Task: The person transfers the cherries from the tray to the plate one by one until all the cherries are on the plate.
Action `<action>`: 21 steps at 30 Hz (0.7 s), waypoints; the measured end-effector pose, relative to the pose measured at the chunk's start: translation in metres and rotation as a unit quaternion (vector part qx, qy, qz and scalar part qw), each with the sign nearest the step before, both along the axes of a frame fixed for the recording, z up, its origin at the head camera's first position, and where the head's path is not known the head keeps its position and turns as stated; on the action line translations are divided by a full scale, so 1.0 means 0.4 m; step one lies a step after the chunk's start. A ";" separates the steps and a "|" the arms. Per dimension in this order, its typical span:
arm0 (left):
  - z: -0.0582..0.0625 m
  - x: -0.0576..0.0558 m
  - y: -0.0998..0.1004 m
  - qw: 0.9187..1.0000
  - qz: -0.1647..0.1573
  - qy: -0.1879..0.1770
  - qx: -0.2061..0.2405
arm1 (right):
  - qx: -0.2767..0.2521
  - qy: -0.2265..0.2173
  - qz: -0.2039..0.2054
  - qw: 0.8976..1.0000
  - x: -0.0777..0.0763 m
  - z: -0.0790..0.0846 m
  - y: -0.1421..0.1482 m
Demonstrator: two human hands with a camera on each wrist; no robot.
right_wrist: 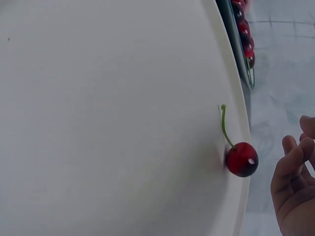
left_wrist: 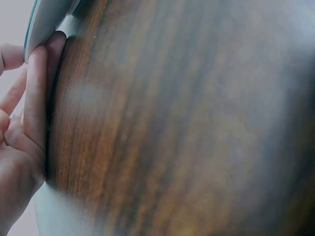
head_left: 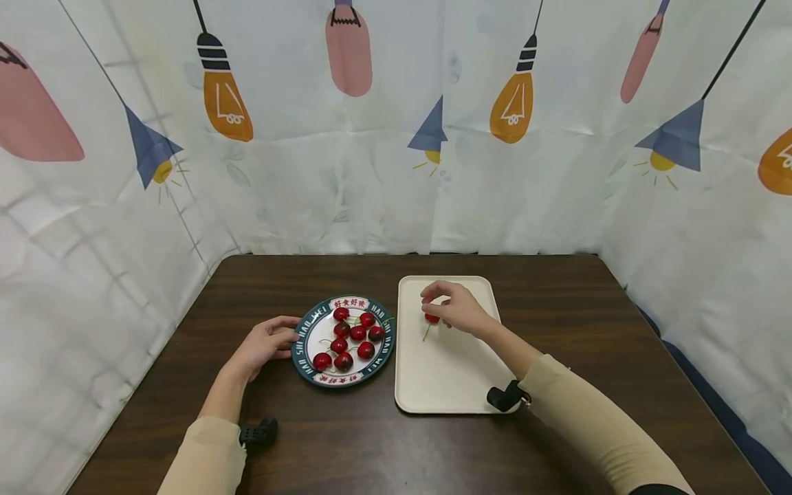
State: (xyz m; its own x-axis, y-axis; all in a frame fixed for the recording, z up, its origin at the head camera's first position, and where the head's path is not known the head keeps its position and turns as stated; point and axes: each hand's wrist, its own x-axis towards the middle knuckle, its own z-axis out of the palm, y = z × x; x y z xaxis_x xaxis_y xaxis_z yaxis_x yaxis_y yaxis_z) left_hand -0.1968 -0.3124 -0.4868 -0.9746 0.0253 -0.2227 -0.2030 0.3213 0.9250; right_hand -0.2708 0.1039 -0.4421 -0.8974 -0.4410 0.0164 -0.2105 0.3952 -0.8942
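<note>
My left hand (head_left: 262, 347) is at the left rim of a round plate (head_left: 300, 357) with a blue-green patterned border. In the left wrist view, the plate's edge (left_wrist: 33, 34) sits between fingers of the left hand (left_wrist: 29, 113), which grip it. Several red cherries (head_left: 357, 333) with stems lie on the plate. To the right, my right hand (head_left: 459, 309) hovers over a cream tray (head_left: 448, 371), fingers loosely bent. One cherry (right_wrist: 241, 160) with a green stem lies on the tray, apart from the fingers of the right hand (right_wrist: 295, 187) in the right wrist view.
Plate and tray stand side by side on a dark wood-grain table (head_left: 346, 447). A white curtain (head_left: 371, 192) printed with lamps and bulbs hangs behind and around the table. Black straps with wrist cameras are on both forearms.
</note>
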 end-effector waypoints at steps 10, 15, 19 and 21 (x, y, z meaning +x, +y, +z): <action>0.001 0.008 0.005 1.000 0.005 -0.004 -0.001 | 0.004 -0.020 -0.021 1.000 -0.010 -0.028 0.038; 0.002 0.009 0.004 1.000 0.006 -0.001 -0.004 | 0.001 -0.032 -0.016 0.999 -0.017 -0.043 0.048; -0.002 0.008 0.003 1.000 0.005 0.000 -0.003 | -0.001 -0.038 -0.010 0.999 -0.019 -0.048 0.052; -0.005 0.008 0.003 1.000 0.006 0.000 -0.003 | 0.002 -0.043 -0.009 0.999 -0.020 -0.049 0.052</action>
State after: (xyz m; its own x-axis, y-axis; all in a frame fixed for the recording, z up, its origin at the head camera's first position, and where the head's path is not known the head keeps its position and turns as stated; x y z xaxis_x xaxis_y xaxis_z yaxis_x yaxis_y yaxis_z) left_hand -0.1935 -0.3110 -0.4889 -0.9749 0.0129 -0.2224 -0.2063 0.3237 0.9234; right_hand -0.2787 0.1249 -0.4619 -0.9033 -0.4244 -0.0628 -0.1253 0.4011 -0.9074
